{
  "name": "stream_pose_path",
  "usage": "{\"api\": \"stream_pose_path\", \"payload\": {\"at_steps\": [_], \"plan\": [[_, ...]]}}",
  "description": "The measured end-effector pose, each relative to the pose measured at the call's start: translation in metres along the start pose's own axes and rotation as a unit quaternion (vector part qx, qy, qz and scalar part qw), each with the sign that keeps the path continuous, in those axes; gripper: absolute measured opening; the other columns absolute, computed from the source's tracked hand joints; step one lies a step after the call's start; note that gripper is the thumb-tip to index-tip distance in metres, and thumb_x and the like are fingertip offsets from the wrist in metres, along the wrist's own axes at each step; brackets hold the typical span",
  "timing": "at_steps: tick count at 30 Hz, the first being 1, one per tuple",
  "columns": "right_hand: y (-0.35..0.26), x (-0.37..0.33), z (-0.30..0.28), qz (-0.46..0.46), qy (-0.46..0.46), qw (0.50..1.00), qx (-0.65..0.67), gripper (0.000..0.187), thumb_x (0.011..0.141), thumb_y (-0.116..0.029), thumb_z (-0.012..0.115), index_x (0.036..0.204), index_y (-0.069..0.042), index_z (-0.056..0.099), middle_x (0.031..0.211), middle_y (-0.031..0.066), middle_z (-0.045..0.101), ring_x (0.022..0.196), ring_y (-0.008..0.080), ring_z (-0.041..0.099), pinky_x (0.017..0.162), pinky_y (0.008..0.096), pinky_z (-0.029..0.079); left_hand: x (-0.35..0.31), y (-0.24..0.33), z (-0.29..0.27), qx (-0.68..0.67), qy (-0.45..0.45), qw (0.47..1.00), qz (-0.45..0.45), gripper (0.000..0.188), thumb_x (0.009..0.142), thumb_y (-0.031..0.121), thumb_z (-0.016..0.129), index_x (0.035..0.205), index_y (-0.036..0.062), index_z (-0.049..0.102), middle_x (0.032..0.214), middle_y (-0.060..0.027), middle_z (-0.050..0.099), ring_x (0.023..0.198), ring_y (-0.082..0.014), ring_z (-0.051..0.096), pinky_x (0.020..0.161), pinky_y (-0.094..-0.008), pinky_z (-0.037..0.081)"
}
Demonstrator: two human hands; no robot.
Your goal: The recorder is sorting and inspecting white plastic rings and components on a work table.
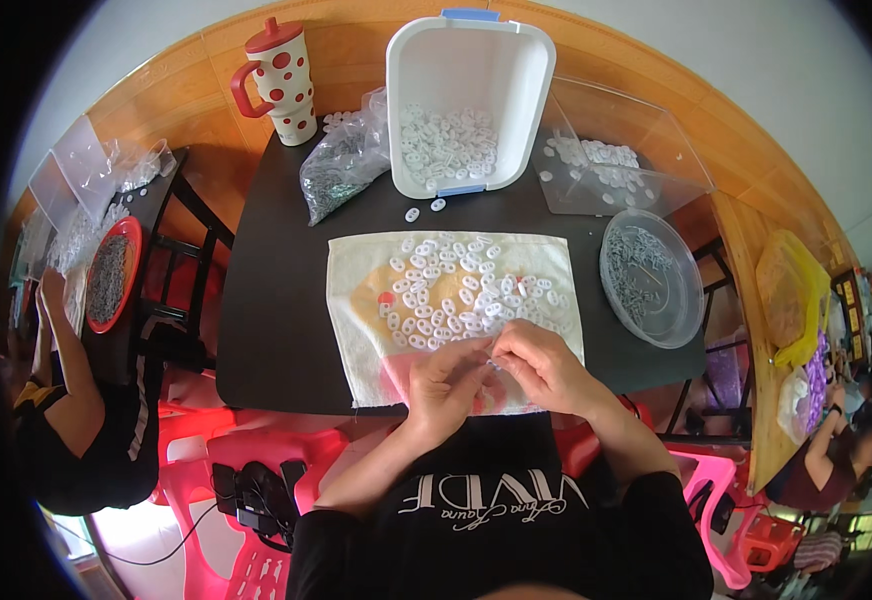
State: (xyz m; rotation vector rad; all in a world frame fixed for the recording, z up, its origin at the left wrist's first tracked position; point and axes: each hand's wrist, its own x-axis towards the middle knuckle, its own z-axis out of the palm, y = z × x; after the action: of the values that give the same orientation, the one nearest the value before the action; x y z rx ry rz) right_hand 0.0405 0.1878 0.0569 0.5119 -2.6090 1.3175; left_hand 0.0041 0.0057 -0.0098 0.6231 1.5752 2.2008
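Note:
Over the front part of a printed towel (348, 300), my left hand (443, 388) and my right hand (539, 362) meet, fingertips pinched together. Something small and pale shows between them, too small and covered to name. Many white oval plastic pieces (423, 327), each with two holes, lie scattered on the towel just beyond my fingers. Two more ovals (412, 215) rest on the dark table behind the towel.
A white bin (403, 60) of the same ovals stands at the back. Beside it are a bag of small grey parts (341, 180), a spotted tumbler (286, 85) and a clear box (656, 120). A round tub (691, 310) sits right. Co-workers sit at both sides.

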Motion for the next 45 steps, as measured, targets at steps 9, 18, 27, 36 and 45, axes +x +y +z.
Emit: {"api": "stream_pose_path", "payload": {"at_steps": [9,18,27,36,45], "plan": [[0.01,-0.005,-0.001,0.013,-0.011,1.0,0.001,0.005,0.091,-0.003,0.064,0.09,0.0,0.061,0.081,0.0119,0.059,0.073,0.0291,0.059,0.065,0.0378,0.047,0.0,-0.002,-0.001,0.023,0.004,1.0,0.009,0.036,0.092,-0.012,0.062,0.126,-0.001,0.063,0.099,-0.0045,0.066,0.08,-0.0082,0.065,0.065,-0.021,0.055],[0.009,-0.022,-0.027,0.05,0.135,0.989,-0.032,0.012,0.087,0.006,0.066,0.097,0.002,0.066,0.089,0.0094,0.064,0.078,0.0186,0.064,0.069,0.03,0.05,0.0,0.004,0.0,-0.07,0.052,0.996,0.022,0.034,0.094,-0.009,0.061,0.126,-0.001,0.063,0.099,-0.005,0.066,0.08,-0.0109,0.068,0.064,-0.0219,0.055],[0.007,-0.012,0.006,0.011,0.047,0.953,-0.298,0.019,0.073,-0.001,0.072,0.092,-0.003,0.07,0.089,0.0087,0.056,0.084,0.0284,0.059,0.073,0.0395,0.049,0.002,0.007,0.002,-0.067,0.087,0.993,0.039,0.035,0.092,-0.01,0.062,0.126,-0.002,0.063,0.099,-0.0049,0.067,0.078,-0.0097,0.065,0.062,-0.0224,0.053],[0.008,-0.016,0.002,-0.007,0.011,0.959,-0.282,0.021,0.072,-0.006,0.075,0.093,-0.002,0.071,0.089,0.008,0.054,0.083,0.0285,0.056,0.073,0.0378,0.048,0.001,0.003,0.0,-0.053,0.087,0.994,0.037,0.035,0.092,-0.012,0.062,0.126,-0.0019,0.064,0.1,-0.0044,0.066,0.078,-0.0091,0.064,0.063,-0.0222,0.054],[0.001,-0.017,0.002,-0.097,-0.044,0.902,-0.418,0.028,0.075,-0.012,0.064,0.099,0.003,0.068,0.088,0.0099,0.053,0.086,0.0273,0.055,0.074,0.0377,0.049,0.002,0.003,-0.001,-0.037,0.068,0.997,0.031,0.035,0.092,-0.012,0.061,0.126,-0.0009,0.064,0.1,-0.0038,0.065,0.079,-0.009,0.064,0.064,-0.0217,0.053]]}}
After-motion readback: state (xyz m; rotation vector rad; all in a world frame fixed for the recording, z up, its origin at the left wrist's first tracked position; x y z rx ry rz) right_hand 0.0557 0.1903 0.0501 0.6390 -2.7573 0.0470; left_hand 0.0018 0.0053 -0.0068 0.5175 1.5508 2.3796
